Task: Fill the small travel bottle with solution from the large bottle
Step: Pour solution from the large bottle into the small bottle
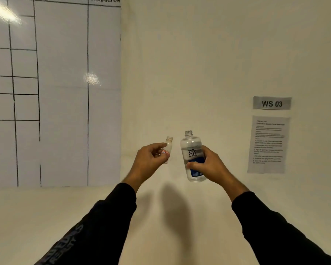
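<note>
Both hands are raised above the pale table (46, 217), each clamped on a bottle, and the two bottles are held side by side near the middle of the scene, close but not touching. The left hand (151, 157) pinches the small travel bottle (168, 148) between thumb and curled fingers; the bottle is uncapped, its open neck pointing up and tilted slightly to the right. The right hand (208, 165) wraps its fingers and thumb around the lower half of the large bottle (192, 153), a clear one with a blue label reading "renu", also uncapped and nearly upright, its neck leaning a little to the left. Its mouth sits higher than that of the small bottle. Both arms wear dark sleeves (275, 226). On the far wall at the left hangs a whiteboard (61, 92) ruled with black lines; at the right are a grey sign (272, 103) reading "WS 03" and, just below it, a printed sheet (268, 144) whose text is too small to read.
</note>
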